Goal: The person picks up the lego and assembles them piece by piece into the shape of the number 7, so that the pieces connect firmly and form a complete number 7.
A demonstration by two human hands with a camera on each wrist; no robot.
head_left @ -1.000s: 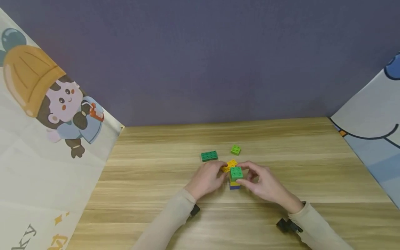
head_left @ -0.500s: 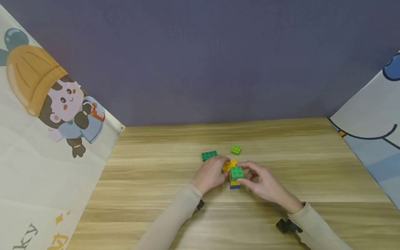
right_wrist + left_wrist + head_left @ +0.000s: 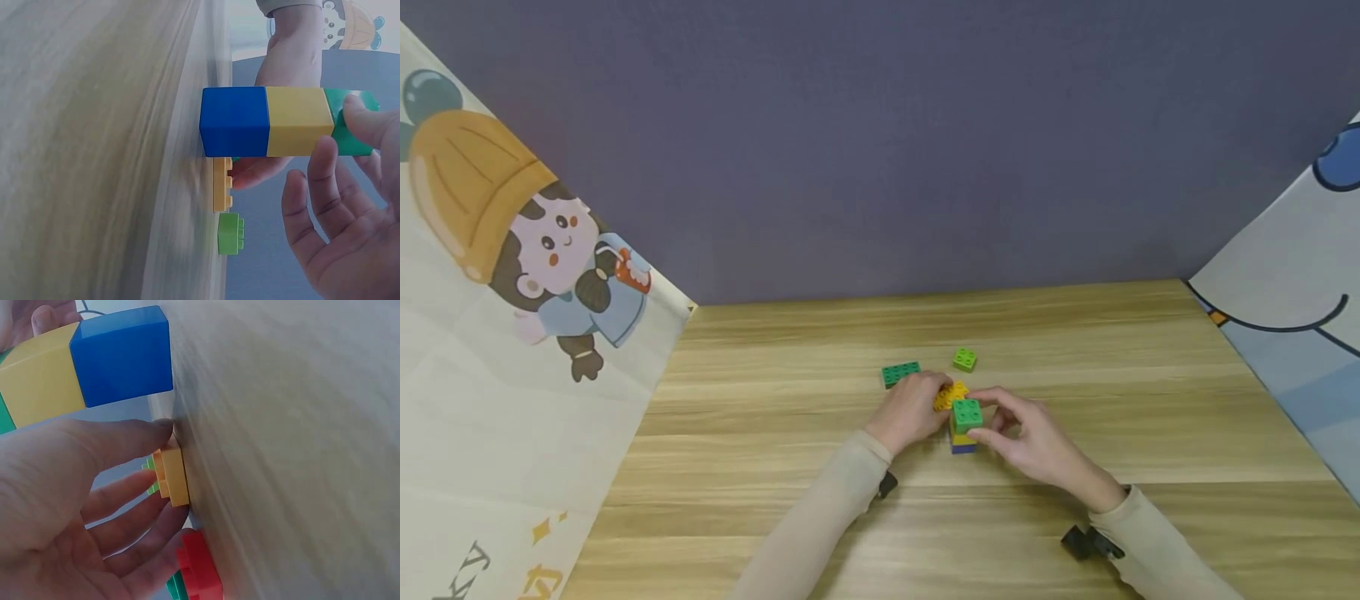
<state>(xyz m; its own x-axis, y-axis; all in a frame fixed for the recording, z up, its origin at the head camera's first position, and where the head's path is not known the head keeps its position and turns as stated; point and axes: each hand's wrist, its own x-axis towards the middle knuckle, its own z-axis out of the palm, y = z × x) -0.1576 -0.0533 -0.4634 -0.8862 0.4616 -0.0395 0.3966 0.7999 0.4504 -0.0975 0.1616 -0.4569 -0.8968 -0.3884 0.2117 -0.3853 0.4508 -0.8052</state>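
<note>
A stack of three building blocks stands upright on the table: blue (image 3: 234,122) at the bottom, yellow (image 3: 299,121) in the middle and green (image 3: 967,414) on top. My right hand (image 3: 1037,440) pinches the green block between thumb and fingers. Just behind the stack, a flat orange-yellow brick (image 3: 951,396) lies on the table with its studs up. My left hand (image 3: 910,412) holds it, thumb at one end and fingers at the other. A red brick (image 3: 201,565) sits by the left fingers and is hidden under that hand in the head view.
A long dark green brick (image 3: 901,374) lies behind the left hand. Farther back is a small lime green brick (image 3: 965,359). The wooden table (image 3: 760,383) ends at a dark panel (image 3: 925,150), with printed sheets on either side.
My left hand has shifted slightly right and away, partly covering the dark green brick, and the orange-yellow brick has turned a little. My right hand and the stack have stayed in place.
</note>
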